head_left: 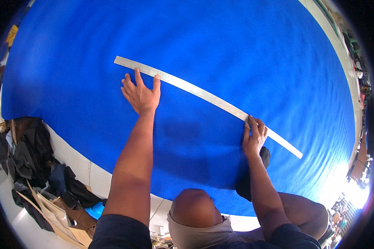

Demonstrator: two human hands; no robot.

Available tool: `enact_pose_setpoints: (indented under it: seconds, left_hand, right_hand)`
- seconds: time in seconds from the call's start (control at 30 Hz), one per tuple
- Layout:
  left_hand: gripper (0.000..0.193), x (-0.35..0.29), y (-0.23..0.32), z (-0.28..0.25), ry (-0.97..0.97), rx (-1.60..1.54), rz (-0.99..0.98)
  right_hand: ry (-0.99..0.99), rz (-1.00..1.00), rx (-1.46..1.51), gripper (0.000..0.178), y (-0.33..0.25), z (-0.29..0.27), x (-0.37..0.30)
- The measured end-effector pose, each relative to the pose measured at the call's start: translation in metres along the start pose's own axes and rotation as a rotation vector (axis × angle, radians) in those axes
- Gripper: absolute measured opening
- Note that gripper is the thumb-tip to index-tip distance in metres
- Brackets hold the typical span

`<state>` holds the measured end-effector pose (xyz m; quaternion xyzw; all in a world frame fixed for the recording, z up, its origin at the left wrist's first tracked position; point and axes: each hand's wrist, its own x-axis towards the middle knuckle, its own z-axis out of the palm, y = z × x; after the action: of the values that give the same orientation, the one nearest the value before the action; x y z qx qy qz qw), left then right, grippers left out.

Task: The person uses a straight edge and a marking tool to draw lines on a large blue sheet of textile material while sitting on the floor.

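A long, straight metal ruler (195, 89) lies slantwise across a wide spread of blue cloth (220, 45), its left end farther from me than its right. My left hand (141, 97) is open over the cloth with the fingers spread; its index fingertip and thumb touch the ruler's near edge close to the left end. Toward the other end, my right hand (255, 136) has its fingers bent together over the ruler, pressing it against the cloth. Something small glints at a finger of that hand, too small to name.
My bent knee (195, 207) is at the cloth's near edge, and my dark-socked foot (246, 186) rests on the cloth. Black fabric scraps (31, 145) and brown cardboard (77, 218) lie piled on pale floor tiles at left. Assorted clutter lines the far right.
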<state>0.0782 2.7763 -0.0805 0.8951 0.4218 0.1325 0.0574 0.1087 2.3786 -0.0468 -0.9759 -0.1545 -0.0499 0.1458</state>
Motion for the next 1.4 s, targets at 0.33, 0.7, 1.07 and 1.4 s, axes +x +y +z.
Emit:
enact_pose_setpoints:
  seconds: [0.33, 0.7, 1.07, 1.4]
  left_hand:
    - [0.075, 0.0, 0.002, -0.001, -0.028, 0.022, -0.007]
    - [0.086, 0.002, 0.002, -0.004, -0.053, 0.039, -0.007]
    - [0.086, 0.002, 0.002, -0.003, -0.015, 0.03, 0.008]
    - [0.087, 0.003, 0.002, -0.003, -0.025, 0.027, 0.005]
  right_hand:
    - [-0.018, -0.037, 0.019, 0.035, -0.005, 0.002, 0.005]
    - [-0.015, -0.045, -0.003, 0.037, -0.008, 0.004, 0.004]
    - [-0.03, -0.039, -0.057, 0.037, -0.008, 0.009, 0.001]
    - [-0.057, -0.028, -0.068, 0.039, -0.007, 0.009, 0.0]
